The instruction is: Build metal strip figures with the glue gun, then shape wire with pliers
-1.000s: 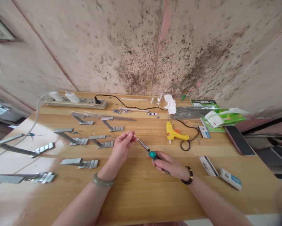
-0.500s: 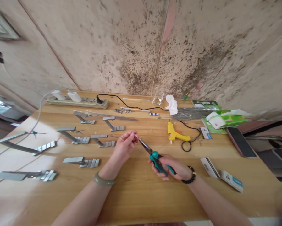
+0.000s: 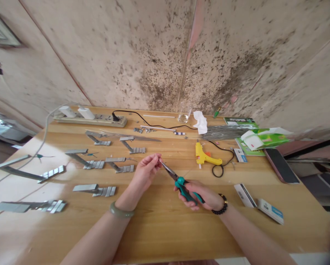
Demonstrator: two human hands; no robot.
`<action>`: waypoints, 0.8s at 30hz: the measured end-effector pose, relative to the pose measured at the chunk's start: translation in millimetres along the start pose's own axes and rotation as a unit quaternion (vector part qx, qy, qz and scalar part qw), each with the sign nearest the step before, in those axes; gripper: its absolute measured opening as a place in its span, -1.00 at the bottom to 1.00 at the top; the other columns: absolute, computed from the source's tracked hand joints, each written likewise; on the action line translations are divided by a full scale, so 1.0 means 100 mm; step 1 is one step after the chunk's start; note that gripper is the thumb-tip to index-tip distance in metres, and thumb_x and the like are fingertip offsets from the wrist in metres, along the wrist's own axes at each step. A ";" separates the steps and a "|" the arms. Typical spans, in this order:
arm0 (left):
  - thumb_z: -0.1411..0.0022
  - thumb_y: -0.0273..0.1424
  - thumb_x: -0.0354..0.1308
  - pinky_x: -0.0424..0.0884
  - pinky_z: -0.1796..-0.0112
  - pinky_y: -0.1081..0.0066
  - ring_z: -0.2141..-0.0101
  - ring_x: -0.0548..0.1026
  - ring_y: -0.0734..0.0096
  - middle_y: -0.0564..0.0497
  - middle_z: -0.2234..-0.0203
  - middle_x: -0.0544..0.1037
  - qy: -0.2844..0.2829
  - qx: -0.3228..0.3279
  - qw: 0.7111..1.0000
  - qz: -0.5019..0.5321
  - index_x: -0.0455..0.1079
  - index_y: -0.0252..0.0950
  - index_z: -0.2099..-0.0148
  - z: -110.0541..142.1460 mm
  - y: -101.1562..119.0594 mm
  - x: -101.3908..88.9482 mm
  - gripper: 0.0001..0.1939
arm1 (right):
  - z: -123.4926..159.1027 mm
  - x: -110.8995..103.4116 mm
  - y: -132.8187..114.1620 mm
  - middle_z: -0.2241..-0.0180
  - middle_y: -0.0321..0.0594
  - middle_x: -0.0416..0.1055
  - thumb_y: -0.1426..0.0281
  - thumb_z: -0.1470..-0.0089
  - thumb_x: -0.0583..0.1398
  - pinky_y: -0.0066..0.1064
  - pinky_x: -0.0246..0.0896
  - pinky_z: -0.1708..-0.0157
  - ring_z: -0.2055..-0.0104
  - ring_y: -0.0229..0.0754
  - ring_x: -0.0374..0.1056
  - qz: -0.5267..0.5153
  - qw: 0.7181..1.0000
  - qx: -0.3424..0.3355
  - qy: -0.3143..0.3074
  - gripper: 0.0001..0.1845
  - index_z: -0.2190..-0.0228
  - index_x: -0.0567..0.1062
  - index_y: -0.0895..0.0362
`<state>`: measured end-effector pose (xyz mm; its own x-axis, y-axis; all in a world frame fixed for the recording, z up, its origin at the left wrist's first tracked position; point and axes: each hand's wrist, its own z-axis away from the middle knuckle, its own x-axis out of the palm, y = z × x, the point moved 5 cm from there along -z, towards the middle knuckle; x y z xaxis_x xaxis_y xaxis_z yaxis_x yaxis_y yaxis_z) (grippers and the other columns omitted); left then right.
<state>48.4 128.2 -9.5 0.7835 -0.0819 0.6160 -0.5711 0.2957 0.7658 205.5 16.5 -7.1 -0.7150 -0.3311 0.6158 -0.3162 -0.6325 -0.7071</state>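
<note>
My right hand (image 3: pixel 194 194) is closed round the green and black handles of long-nose pliers (image 3: pixel 178 182). Their narrow metal jaws point up and left, with the tips at the fingertips of my left hand (image 3: pixel 147 170). Thumb and fingers of that left hand are pinched together; whatever lies between them is too small to name. Left of my hands lie several grey folded strips, among them a bent one (image 3: pixel 120 164) with a segmented end and a flatter one (image 3: pixel 95 189).
A yellow glue gun (image 3: pixel 207 156) lies right of the pliers, its black cord looped. Farther right are small boxes (image 3: pixel 270 211) and a phone (image 3: pixel 282 165). Along the back are a power strip (image 3: pixel 98 120), a glass (image 3: pixel 183 116), tissue (image 3: pixel 200 123) and a wire bundle (image 3: pixel 225 131).
The plier jaws look slightly more closed together, and their tips have shifted a little at my left fingertips. Both hands stay in nearly the same place.
</note>
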 end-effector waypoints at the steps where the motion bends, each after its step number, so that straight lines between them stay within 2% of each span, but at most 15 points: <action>1: 0.12 -0.35 0.41 0.37 0.40 0.52 0.48 0.44 0.53 0.02 0.53 0.52 0.001 0.000 1.000 0.001 0.54 -0.34 0.36 0.00 0.00 0.00 -0.76 | 0.00 0.00 0.00 0.46 -0.30 0.27 0.08 -0.04 0.22 -0.60 -0.16 0.74 0.64 -0.45 0.08 0.001 1.000 0.000 0.000 -0.55 0.19 0.42 0.19; 13: 0.10 -0.34 0.40 0.36 0.41 0.54 0.49 0.43 0.54 0.02 0.55 0.52 -0.001 -0.009 1.000 -0.001 0.53 -0.35 0.37 0.01 0.00 0.02 -0.77 | -0.01 -0.01 0.00 0.46 -0.31 0.27 0.09 -0.05 0.22 -0.61 -0.14 0.74 0.63 -0.45 0.07 0.007 1.000 -0.005 -0.003 -0.56 0.19 0.42 0.19; 24: 0.09 -0.32 0.40 0.37 0.36 0.47 0.46 0.44 0.49 0.03 0.58 0.50 -0.038 -0.033 0.998 0.023 0.53 -0.35 0.39 0.04 -0.01 0.07 -0.77 | 0.01 0.04 -0.01 0.48 -0.32 0.25 0.07 -0.06 0.21 -0.61 -0.12 0.75 0.64 -0.44 0.05 0.013 0.999 -0.011 -0.030 -0.55 0.20 0.40 0.18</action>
<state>53.7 123.9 -4.7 0.7346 -0.1388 0.6641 -0.5865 0.3622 0.7245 203.3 14.8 -3.6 -0.6853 -0.3883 0.6162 -0.3127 -0.6072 -0.7304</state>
